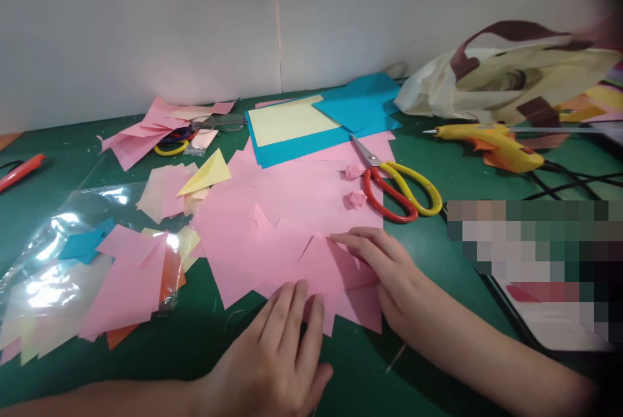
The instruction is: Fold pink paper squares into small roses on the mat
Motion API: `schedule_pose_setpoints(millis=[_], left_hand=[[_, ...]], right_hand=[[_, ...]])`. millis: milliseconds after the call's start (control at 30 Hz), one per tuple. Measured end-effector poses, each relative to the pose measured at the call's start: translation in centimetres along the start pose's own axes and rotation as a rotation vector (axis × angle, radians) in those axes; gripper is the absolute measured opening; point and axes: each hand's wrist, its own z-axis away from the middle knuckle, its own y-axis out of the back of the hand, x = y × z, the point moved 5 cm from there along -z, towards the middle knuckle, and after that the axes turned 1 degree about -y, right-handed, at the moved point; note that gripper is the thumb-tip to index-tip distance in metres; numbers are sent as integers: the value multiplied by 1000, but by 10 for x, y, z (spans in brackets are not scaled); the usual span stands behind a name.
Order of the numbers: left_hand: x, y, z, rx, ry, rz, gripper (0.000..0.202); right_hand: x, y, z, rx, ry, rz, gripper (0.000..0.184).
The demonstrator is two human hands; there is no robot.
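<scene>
A pink sheet of paper (316,264) lies in front of me over larger pink paper (233,209), with a small raised point near its top. The fingers of my left hand (282,345) are stretched out, tips at the sheet's near edge. From the right, my right hand (384,261) rests its outstretched fingertips on the sheet beside the raised point; its thumb is hidden. Two small folded pink paper pieces, a upper one (354,172) and a lower one (357,199), lie beside scissors (389,187) with one red and one yellow handle.
Blue and cream sheets (296,122) lie at the back. On the left are a clear plastic bag (48,242), paper scraps (136,274) and glasses (224,122). A yellow glue gun (506,148) with black cords, a cloth bag (487,80) and a blurred-out device (564,333) occupy the right.
</scene>
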Motion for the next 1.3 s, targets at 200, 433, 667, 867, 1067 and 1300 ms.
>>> schedule_pose_setpoints(millis=[200,433,667,867,1067,1300], left_hand=[[-10,-3,-4,-62,103,173,41],[-17,-8,-4,-132,147,321,49],[-21,-11,2,-96,317,410,40],[-30,-13,7,-38,459,470,41],[-35,-16,4,-47,530,619,49],[-38,-13,1,-9,516,618,45]], right_hand=[[-9,6,-3,-19,-44,-68,60],[-12,3,-3,5,-53,-18,43],[-12,6,-4,42,-17,-114,46],[-13,11,-5,75,-5,-196,38],[-20,12,-4,50,70,-304,31],[-23,14,-5,37,95,-309,28]])
